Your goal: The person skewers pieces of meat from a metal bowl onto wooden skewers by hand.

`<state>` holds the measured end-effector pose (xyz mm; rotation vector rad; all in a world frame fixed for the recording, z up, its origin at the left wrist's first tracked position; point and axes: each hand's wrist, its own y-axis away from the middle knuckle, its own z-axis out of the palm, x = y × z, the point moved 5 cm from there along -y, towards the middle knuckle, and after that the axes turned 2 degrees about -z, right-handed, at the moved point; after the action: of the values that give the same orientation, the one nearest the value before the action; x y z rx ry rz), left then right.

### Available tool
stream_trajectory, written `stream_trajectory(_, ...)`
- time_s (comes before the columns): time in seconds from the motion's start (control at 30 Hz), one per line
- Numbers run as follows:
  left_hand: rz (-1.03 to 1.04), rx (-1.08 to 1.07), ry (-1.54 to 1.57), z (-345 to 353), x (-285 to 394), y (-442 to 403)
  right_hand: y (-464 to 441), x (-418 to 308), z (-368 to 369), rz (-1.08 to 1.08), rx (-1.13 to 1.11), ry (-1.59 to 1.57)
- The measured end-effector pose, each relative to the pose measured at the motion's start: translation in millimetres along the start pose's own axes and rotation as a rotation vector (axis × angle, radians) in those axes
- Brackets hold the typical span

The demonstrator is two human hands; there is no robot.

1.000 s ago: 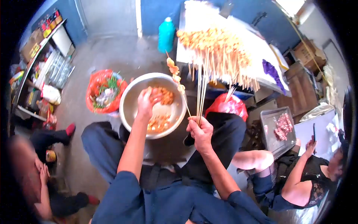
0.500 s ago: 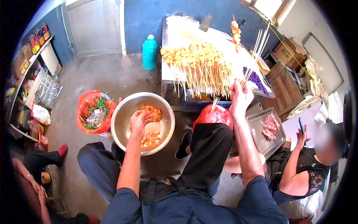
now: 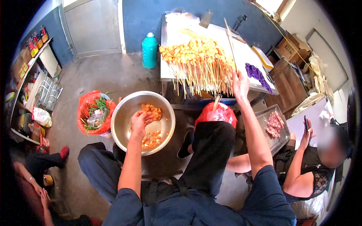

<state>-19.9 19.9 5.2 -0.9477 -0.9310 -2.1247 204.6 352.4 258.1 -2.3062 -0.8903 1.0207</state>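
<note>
My right hand (image 3: 240, 87) is closed round thin wooden skewers (image 3: 230, 43) that point up over the table's right part. Just left of it lies a large pile of loaded skewers (image 3: 200, 52), orange pieces at the far end and bare sticks toward me. My left hand (image 3: 140, 120) hovers inside a wide metal bowl (image 3: 117, 132), its fingers loosely bent and slightly apart. No held piece shows in it. Orange marinated meat pieces (image 3: 152, 111) lie by its fingertips, and more orange pieces (image 3: 151, 140) sit lower in the bowl.
A red-bagged bucket (image 3: 83, 109) with greens stands left of the bowl. Another red bag (image 3: 215, 115) with sticks is by my knee. At right are a metal tray (image 3: 281, 145) of raw meat and a person (image 3: 298, 169) holding a phone. A teal flask (image 3: 149, 52) stands beside the table.
My right hand has shifted slightly up and left. Its fanned skewers now appear as a narrow bundle, and the loaded skewer seen upright above the table is gone from there. My left hand barely moved.
</note>
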Motion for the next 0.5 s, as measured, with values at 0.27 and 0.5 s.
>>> stream_trajectory(0.27, 0.016, 0.045, -0.118, -14, -4, -4, 122, -37, -19, 0.298, -0.311, -0.769)
stream_trajectory(0.5, 0.004, 0.170, -0.149, -37, -1, -1, 287, -86, 48, 0.522, -0.769, -0.878)
